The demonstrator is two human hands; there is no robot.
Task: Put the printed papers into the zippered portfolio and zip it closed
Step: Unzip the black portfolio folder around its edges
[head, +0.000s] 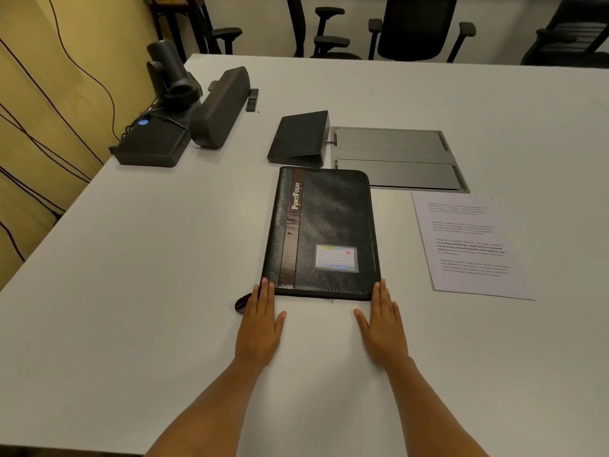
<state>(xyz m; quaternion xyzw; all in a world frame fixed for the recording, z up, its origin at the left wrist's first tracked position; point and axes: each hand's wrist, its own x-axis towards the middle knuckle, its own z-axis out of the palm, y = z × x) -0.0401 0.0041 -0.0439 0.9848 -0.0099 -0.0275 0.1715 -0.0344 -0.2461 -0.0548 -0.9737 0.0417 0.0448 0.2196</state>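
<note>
A black zippered portfolio lies closed and flat on the white table, with a brown stripe and a small card window on its cover. The printed papers lie flat to its right, apart from it. My left hand rests palm down on the table, its fingertips touching the portfolio's near left corner. My right hand rests palm down too, fingertips at the near right corner. Both hands hold nothing. A dark strap or zip pull sticks out beside my left hand.
Behind the portfolio stand a dark angled touch panel and a grey cable hatch set in the table. At the far left are a camera, a speaker bar and a black box. Office chairs line the far edge.
</note>
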